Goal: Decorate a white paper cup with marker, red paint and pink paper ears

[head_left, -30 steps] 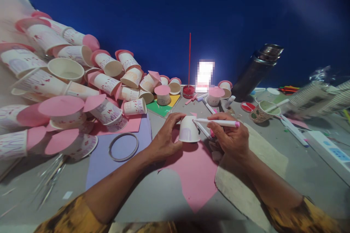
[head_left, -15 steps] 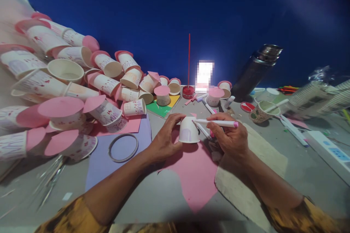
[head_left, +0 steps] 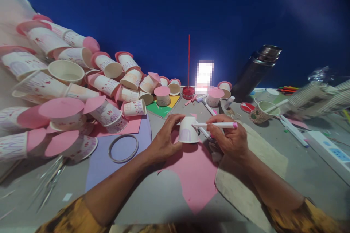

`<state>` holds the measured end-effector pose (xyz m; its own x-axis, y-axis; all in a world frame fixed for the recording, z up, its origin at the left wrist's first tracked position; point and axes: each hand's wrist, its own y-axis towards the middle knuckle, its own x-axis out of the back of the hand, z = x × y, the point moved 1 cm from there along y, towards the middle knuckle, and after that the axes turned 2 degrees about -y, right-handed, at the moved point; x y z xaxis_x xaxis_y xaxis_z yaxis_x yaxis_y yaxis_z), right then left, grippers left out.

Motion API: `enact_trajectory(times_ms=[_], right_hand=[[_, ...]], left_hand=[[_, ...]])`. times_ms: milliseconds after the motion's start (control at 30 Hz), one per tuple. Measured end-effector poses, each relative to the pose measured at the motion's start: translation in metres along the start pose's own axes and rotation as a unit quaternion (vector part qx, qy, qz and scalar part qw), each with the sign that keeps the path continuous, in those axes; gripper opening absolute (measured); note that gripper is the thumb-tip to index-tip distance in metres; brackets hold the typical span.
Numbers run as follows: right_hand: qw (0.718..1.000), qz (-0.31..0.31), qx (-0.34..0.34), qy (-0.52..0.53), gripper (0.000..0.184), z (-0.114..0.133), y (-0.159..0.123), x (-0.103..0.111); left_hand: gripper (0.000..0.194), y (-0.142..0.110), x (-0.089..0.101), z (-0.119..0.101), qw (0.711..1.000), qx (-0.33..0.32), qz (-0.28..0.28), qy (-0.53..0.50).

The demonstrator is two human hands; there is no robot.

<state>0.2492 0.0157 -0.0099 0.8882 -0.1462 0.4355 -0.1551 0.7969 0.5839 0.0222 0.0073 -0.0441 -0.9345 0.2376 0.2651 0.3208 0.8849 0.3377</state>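
Note:
A small white paper cup (head_left: 188, 130) stands upside down on a pink sheet of paper (head_left: 195, 173). My left hand (head_left: 165, 139) is closed round its left side and top, steadying it. My right hand (head_left: 229, 136) is closed on a white marker with a pink cap (head_left: 218, 125). The marker lies nearly level, and its tip touches the cup's right side near the top. Faint purple lines show on the cup's wall.
A big heap of decorated cups with pink discs (head_left: 68, 91) fills the left. A metal ring (head_left: 123, 147) lies on lilac paper, scissors (head_left: 50, 182) further left. Behind stand a red pot with a stick (head_left: 188, 91), a dark flask (head_left: 255, 71), more markers and stacked cups (head_left: 319, 98).
The marker tip has slipped slightly lower on the cup's side. Both hands and the cup stay in place.

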Motion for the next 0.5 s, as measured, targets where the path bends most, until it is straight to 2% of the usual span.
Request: enact_trajectory(times_ms=[500], right_hand=[[1.0, -0.025, -0.018, -0.006, 0.01, -0.0034, -0.0006, -0.0011]], left_hand=[[0.075, -0.0006, -0.0026, -0.001, 1.0, 0.0, 0.007, -0.005]])
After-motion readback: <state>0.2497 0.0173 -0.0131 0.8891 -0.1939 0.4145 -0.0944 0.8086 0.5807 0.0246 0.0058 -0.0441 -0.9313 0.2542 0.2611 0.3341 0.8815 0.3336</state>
